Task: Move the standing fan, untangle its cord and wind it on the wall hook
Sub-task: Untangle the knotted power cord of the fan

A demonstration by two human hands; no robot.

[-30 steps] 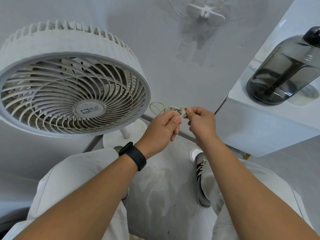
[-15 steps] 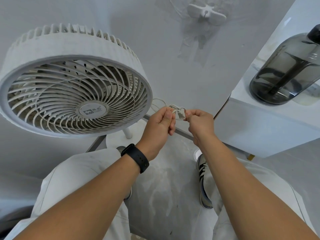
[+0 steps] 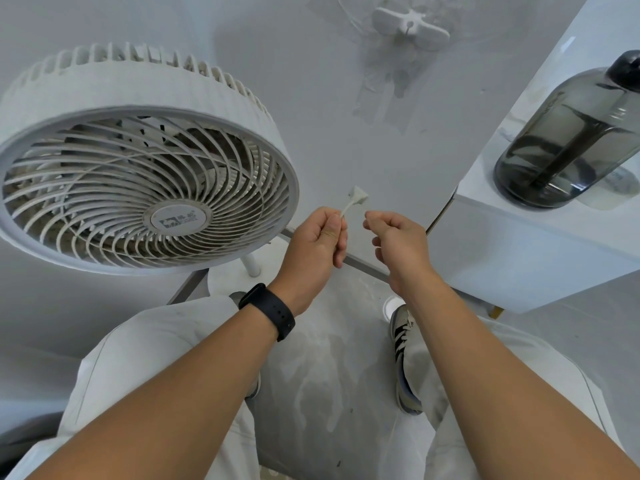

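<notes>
The white standing fan (image 3: 138, 181) fills the left of the view, its grille facing me, its pole (image 3: 250, 265) going down to a round base by my feet. My left hand (image 3: 313, 251) pinches the white cord just below its plug (image 3: 358, 195), which sticks up above my fingers. My right hand (image 3: 398, 244) is a little to the right of the plug, fingers curled, with nothing visible in it. The rest of the cord is hidden behind my hands. The white wall hook (image 3: 410, 27) is fixed high on the wall, bare.
A white cabinet (image 3: 526, 258) stands at the right against the wall, with a large dark translucent water bottle (image 3: 571, 133) on top. My legs and shoes (image 3: 403, 355) stand on the grey floor between the fan base and the cabinet.
The tangled loops between my hands are gone; the plug now stands free above my left fingers. My right hand has let go and drawn slightly right.
</notes>
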